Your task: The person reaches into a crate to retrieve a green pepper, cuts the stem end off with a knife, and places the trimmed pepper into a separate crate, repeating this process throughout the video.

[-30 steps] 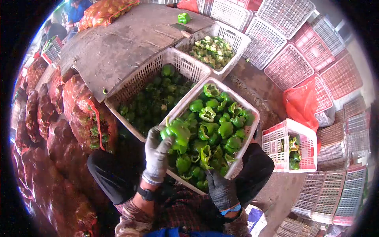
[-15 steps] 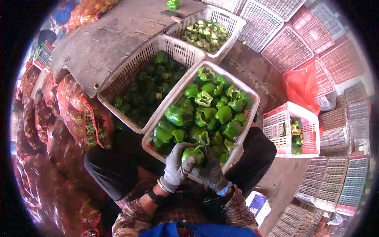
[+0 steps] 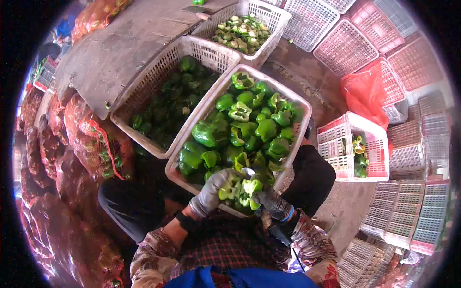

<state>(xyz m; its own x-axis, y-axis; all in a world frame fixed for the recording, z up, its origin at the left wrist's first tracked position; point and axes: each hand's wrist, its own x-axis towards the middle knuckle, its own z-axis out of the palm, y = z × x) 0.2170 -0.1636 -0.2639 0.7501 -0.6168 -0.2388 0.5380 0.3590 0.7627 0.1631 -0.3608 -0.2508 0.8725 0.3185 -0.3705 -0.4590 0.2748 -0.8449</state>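
My left hand (image 3: 214,191), in a grey glove, is closed around a green bell pepper half (image 3: 231,188), its pale inside showing. In my gloved right hand (image 3: 272,203) is another green pepper piece (image 3: 251,190) with pale flesh and core. A light, blade-like tip (image 3: 248,171) rises beside the pieces; it looks like a knife in my right hand, its handle mostly hidden. Both hands are over the near edge of a white plastic crate (image 3: 172,169) filled with whole and cut-open green bell peppers (image 3: 265,129).
A second crate (image 3: 137,98) of darker green peppers touches it on the left. Behind stands a crate (image 3: 283,21) of pale pepper cores. Red mesh sacks (image 3: 86,129) crowd the left. At right are a red-and-white crate (image 3: 331,149), an orange cloth (image 3: 362,93) and stacked crates (image 3: 401,211).
The pepper between my hands has been parted into two pieces, exposing its pale inside. My right hand has moved right and down, away from my left. The view has shifted slightly.
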